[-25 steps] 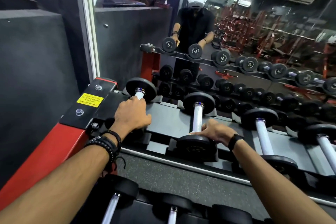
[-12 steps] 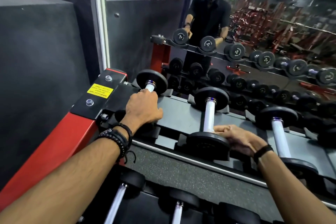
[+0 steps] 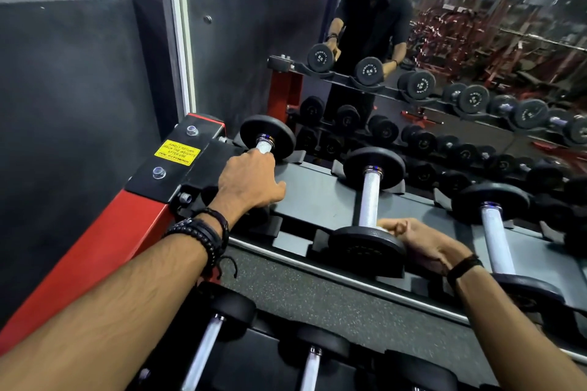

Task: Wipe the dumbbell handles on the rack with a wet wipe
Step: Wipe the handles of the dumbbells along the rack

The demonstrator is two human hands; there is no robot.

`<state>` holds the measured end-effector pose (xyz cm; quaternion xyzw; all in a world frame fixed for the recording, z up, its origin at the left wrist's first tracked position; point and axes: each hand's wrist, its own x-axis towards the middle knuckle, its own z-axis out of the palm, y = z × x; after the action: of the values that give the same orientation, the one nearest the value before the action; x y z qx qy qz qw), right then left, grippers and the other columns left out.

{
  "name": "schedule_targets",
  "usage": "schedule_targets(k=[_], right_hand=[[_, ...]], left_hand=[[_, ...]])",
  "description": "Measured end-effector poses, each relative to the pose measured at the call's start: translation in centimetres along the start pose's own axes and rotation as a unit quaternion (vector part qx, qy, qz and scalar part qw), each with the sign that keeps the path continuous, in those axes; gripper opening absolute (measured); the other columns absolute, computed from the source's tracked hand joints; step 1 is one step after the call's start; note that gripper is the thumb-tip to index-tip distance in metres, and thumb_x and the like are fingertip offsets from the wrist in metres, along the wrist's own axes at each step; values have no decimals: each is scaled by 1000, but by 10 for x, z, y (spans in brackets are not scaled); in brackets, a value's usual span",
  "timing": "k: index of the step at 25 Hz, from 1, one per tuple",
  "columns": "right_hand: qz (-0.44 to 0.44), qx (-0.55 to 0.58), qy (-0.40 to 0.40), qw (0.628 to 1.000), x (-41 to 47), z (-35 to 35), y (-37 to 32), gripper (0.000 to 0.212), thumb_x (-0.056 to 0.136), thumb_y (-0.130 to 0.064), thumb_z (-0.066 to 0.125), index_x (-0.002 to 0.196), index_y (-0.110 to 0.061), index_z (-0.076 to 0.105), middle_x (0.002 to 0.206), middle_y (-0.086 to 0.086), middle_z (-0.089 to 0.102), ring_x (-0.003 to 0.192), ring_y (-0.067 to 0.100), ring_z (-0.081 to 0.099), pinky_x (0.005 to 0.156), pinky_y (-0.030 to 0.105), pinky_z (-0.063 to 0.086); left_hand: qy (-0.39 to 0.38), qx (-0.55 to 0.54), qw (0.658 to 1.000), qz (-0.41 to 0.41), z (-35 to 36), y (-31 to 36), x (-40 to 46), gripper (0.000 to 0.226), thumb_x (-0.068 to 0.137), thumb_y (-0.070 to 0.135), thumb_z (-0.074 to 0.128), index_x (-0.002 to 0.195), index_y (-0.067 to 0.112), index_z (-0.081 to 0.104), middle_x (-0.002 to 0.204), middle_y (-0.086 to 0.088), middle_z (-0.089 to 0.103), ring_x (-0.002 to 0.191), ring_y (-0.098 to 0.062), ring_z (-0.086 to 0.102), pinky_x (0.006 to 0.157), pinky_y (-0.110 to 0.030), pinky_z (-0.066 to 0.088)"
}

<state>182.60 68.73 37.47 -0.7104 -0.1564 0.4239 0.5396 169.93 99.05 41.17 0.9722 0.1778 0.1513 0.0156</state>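
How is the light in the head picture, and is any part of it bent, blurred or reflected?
Head view: dim gym light, with the dumbbell handle shining bright white beside the right hand; the wide lens bends the red rack frame and stretches both forearms near the edges; the mirror doubles the dumbbells; its far background is soft and grainy; the left hand looks sharp.

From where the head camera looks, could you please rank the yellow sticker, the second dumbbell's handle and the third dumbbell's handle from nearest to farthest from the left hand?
Measured from the left hand, which grips the first dumbbell's handle:
1. yellow sticker, just left of the hand on the rack's black end plate.
2. second dumbbell's handle, to its right, by the right hand.
3. third dumbbell's handle, farthest right.
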Motion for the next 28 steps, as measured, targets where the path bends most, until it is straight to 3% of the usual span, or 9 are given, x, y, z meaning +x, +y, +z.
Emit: schedule_targets(k=[5,8,12,15,17,20,22,24,28], right_hand=[[-20,-129,102,986,1,13,-10,32,73,27,59,79,-2,71,71,15,71,52,13,64,50,22,53],[-27,-268,166,949,10,12,-12,28,72,19,65,69,-9,68,68,17,66,58,17,55,57,29,44],[1,-205,203,957,3,15,-28,28,79,16,45,82,-1,66,54,6,52,41,10,44,40,17,37],[30,-165,190,967,9,32,-32,12,72,2,48,71,-3,59,55,6,41,47,15,38,45,22,27],[79,-61,169,981,5,33,-38,5,78,-12,53,79,-8,55,61,9,45,50,18,39,48,28,28],[92,-47,144,984,-1,35,-47,26,93,-31,54,101,-6,54,68,11,52,52,17,43,50,28,30],[83,-19,121,989,1,41,-46,48,87,-48,62,108,-5,59,74,10,65,55,16,58,50,24,42],[94,-35,130,986,6,47,-43,73,69,-65,71,114,-9,62,93,9,71,72,16,66,59,24,49],[52,-138,165,975,7,38,-47,58,68,-67,72,85,-17,49,59,-3,40,46,8,34,44,23,24]], left_hand=[[0,3,1000,2,0,0,1,46,82,50,59,106,10,60,104,-12,62,88,-33,63,67,-33,38],[3,1,1000,2,-1,0,0,47,83,51,58,106,11,60,104,-11,61,88,-32,64,66,-33,38],[6,-4,1000,5,1,1,0,47,83,51,58,107,10,59,104,-11,61,88,-32,64,66,-33,37],[7,3,1000,1,0,-1,0,50,83,52,58,109,10,58,103,-11,61,88,-32,64,65,-33,36],[11,-2,1000,3,-2,0,-1,50,83,53,57,108,10,58,102,-10,61,87,-32,64,65,-33,36],[9,-7,1000,-4,3,-1,0,49,82,54,57,107,11,58,102,-10,62,88,-32,64,65,-33,36],[16,-6,1000,3,4,-1,1,50,82,54,58,107,11,57,102,-10,62,90,-33,64,66,-33,36],[18,-2,1000,2,1,-1,0,50,82,54,57,109,11,58,103,-11,62,91,-33,64,66,-34,36],[22,-2,1000,1,3,-2,1,52,83,54,57,113,11,56,104,-11,63,93,-33,64,67,-36,36]])
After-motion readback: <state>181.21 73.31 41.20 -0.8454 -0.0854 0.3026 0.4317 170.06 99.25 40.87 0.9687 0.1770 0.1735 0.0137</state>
